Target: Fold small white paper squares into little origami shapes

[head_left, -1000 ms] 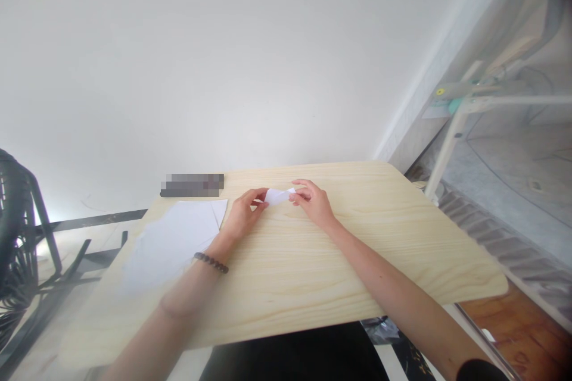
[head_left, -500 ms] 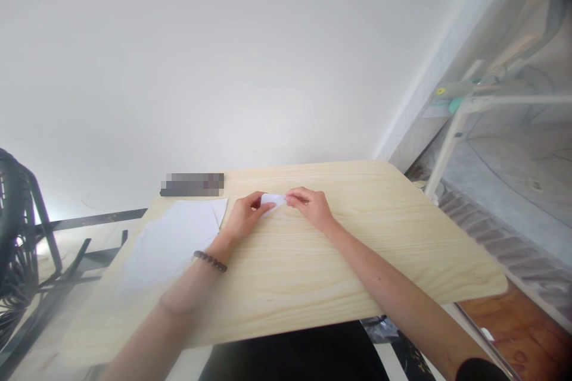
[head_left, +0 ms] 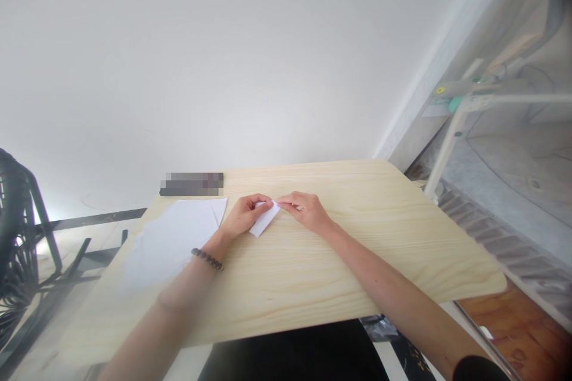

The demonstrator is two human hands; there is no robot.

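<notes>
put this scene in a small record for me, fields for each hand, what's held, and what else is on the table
left hand: holds small white paper
right hand: pinches the paper's upper right end
left wrist: dark beaded bracelet
surface: pale wood-grain table
left side of table: white sheets, overlapping
back left corner: dark item, pixelated, cannot tell what
behind table: plain pale wall

The slip and, at nine o'clock from it, the sheets look matt paper; the table, smooth wood.
</notes>
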